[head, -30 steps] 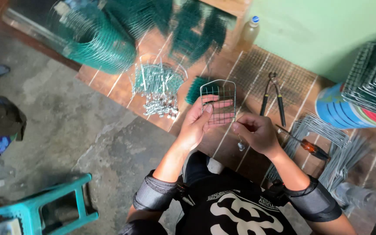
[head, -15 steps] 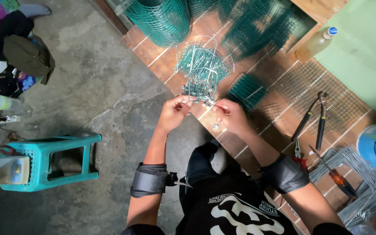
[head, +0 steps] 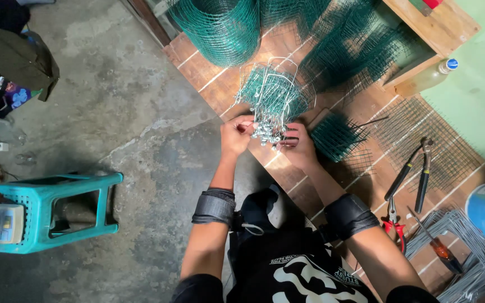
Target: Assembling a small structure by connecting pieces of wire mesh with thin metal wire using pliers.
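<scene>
Hands [head: 268, 137] pinching wire bundle [head: 273, 98] over wooden bench [head: 209, 76]; concrete floor [head: 113, 118], teal stool [head: 51, 210] left.

A bundle of green-and-silver wire hooks [head: 273, 104] lies heaped on the wooden boards, ends clustered.

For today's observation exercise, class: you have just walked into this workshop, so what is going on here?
A person leans over a wooden worktable, both hands at a bundle of green mesh and wire pieces. The left hand and right hand finger the small metal clips at its near end. Rolls of green wire mesh lie behind, long-handled pliers to the right, and a teal plastic stool on the floor.
</scene>
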